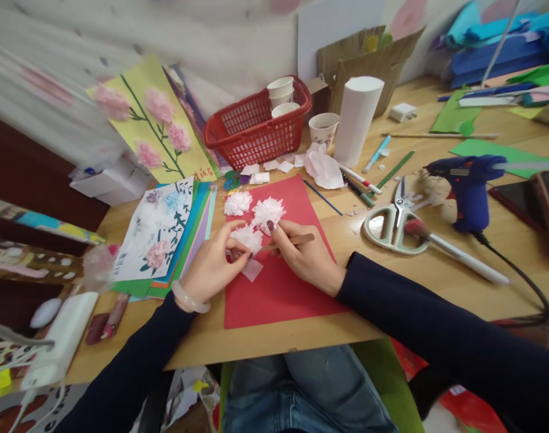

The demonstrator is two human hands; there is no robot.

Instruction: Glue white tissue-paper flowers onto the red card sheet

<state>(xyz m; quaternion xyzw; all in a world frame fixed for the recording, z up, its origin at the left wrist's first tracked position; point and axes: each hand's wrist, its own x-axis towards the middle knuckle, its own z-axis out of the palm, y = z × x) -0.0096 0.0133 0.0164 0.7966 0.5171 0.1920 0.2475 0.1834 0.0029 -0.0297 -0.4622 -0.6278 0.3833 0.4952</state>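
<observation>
My left hand (213, 261) pinches the left edge of a white tissue-paper flower (248, 239) above a red sheet (283, 294). Closed round a thin brown stick (302, 239), my right hand (301, 255) points the stick's other end at that flower's right side. Just behind the hands, two more white paper flowers sit on the sheet, one at the left (238, 203) and a fuller one (268, 213) near my right fingertips. A small pale paper square (252, 270) lies below the held flower.
Coloured sheets (197, 225) lie left, near a yellow flower picture (154, 120). Behind stand a red basket (260, 135), a paper cup (323, 127) and a white roll (358, 120). Scissors (398, 222), a brush (468, 258) and a blue glue gun (470, 189) lie right.
</observation>
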